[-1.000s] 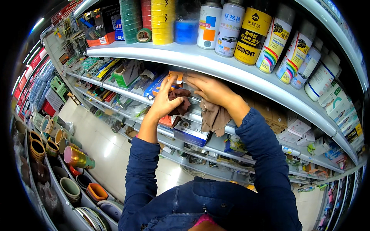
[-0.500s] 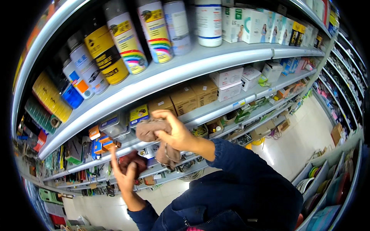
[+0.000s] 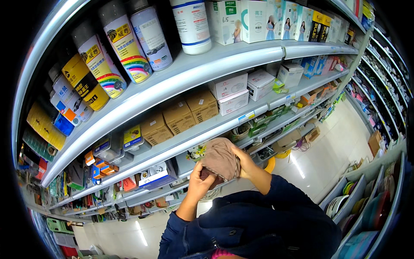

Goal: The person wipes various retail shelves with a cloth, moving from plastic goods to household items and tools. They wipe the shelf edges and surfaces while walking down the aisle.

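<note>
A crumpled brown cloth [image 3: 221, 159] is held up in front of the shelving by both hands. My left hand [image 3: 199, 182] grips it from below, with a dark reddish object [image 3: 208, 175] partly hidden under the cloth. My right hand [image 3: 242, 162] holds the cloth's right side, fingers curled over it. Both forearms in dark blue sleeves rise from the lower edge. Behind the cloth runs a grey metal shelf [image 3: 181, 142] carrying brown cardboard boxes [image 3: 179, 116].
Spray cans [image 3: 129, 47] and white boxes [image 3: 228, 86] fill the upper shelves. Small packaged goods [image 3: 108, 168] crowd the lower left shelves. A second shelving unit with stacked bowls [image 3: 366, 207] stands at right. Pale tiled floor [image 3: 327, 151] lies between them.
The view has swung right along the shelves. My left hand has come up from lower left and joined the right hand on the brown cloth.
</note>
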### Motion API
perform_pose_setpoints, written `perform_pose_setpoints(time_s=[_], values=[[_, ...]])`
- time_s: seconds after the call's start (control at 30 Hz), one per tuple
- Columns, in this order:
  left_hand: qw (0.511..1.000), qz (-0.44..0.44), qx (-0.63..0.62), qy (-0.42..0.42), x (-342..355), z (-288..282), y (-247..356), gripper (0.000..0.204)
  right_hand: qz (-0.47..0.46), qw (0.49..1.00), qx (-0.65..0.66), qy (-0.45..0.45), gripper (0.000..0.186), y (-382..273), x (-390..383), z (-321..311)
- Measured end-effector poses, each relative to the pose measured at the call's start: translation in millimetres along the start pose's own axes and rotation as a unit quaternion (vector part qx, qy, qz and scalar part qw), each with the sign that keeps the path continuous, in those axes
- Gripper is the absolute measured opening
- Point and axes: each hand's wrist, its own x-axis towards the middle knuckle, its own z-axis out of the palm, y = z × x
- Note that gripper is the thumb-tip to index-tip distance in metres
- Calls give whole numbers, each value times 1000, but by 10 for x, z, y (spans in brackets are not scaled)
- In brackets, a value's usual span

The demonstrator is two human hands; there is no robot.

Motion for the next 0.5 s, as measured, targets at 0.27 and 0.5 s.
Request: perform_pose_setpoints(time_s=[0.27, 0.5], values=[[992, -8, 83, -92, 285, 412, 195, 61, -52, 989, -131, 53, 56, -517, -334, -257], [926, 176, 333, -3, 828, 313, 809, 81, -496, 497, -704, 107, 53, -1913, -98, 371]])
